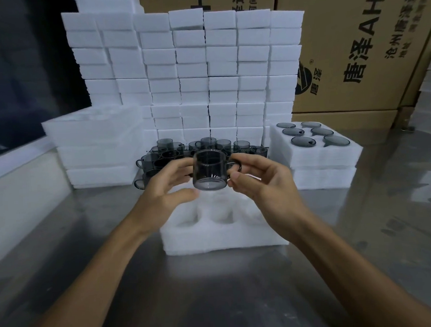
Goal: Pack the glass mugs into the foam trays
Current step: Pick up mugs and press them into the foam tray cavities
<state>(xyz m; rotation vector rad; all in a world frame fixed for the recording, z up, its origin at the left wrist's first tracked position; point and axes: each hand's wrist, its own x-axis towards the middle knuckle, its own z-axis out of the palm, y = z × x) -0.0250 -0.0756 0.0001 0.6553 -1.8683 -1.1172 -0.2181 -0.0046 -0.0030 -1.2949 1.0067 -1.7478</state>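
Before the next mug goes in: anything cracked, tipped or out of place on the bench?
Nothing stands out. The held mug looks intact between the left hand and right hand, above the empty foam tray. The filled tray on the right has all six mugs seated level. The loose mugs behind are heaped, none visibly broken.

Mug in my hands: smoky grey glass mug [209,169], upright, handle pointing right, held at frame centre above my empty tray.
Empty tray: white foam tray [222,231], round pockets bare, lower centre.
Waiting mugs: cluster of grey mugs [201,149] behind it, centre.
Filled tray: foam tray [317,151] at right, six grey mugs sunk in, rims showing, on stacked trays.
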